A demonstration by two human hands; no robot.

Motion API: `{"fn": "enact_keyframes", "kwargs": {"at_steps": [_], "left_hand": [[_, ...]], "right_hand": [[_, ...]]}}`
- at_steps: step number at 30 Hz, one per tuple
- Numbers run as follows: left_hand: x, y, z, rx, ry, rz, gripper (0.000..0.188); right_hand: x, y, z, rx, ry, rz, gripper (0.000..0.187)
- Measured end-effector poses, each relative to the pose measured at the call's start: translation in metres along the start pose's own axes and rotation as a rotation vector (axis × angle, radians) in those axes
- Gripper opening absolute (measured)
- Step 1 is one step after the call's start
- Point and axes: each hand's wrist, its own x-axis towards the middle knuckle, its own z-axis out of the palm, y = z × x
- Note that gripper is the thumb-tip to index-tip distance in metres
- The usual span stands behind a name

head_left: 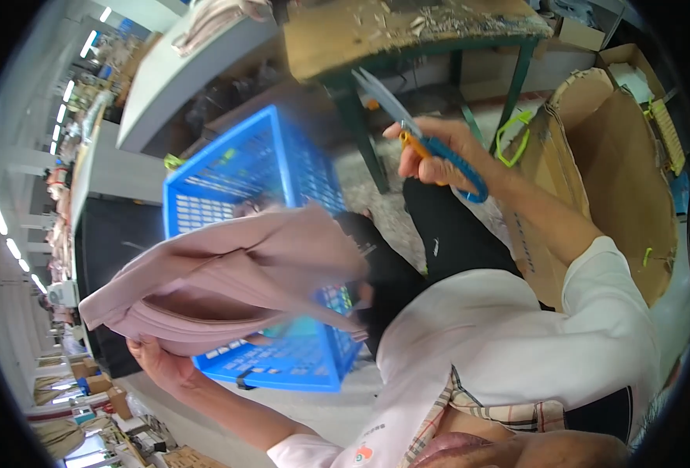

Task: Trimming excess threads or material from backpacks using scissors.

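Observation:
My left hand [160,363] grips the lower left edge of a dusty-pink garment [228,273], which is spread out and folded over itself. The cloth hangs above a blue plastic crate [275,164] with slotted walls, hiding much of what lies inside. Up on the right, my right hand [438,152] is closed around a pair of scissors [446,156] with blue and orange handles. Their blades point up and to the left, apart from the garment. The garment's right end is blurred over my dark trousers.
A green-legged worktable [314,47] littered with scraps stands ahead. To its left is a white-topped table [146,97] with pink cloth [220,23] on it. A large cardboard box [626,156] stands at my right, near a bright green loop [514,140].

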Motion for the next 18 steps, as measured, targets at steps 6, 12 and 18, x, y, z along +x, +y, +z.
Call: {"fn": "enact_keyframes", "kwargs": {"at_steps": [6,12,18], "left_hand": [[-0.02,-0.02,0.07,-0.326,0.227,-0.27,0.044],[-0.044,-0.055,0.105,-0.706,0.267,-0.425,0.047],[-0.008,0.002,0.151,0.428,-0.037,0.342,0.063]], "right_hand": [[0.024,-0.022,0.034,-0.067,-0.175,-0.235,0.091],[0.034,-0.038,0.044,-0.215,-0.043,-0.227,0.043],[0.027,-0.031,0.043,-0.177,-0.146,-0.107,0.036]]}}
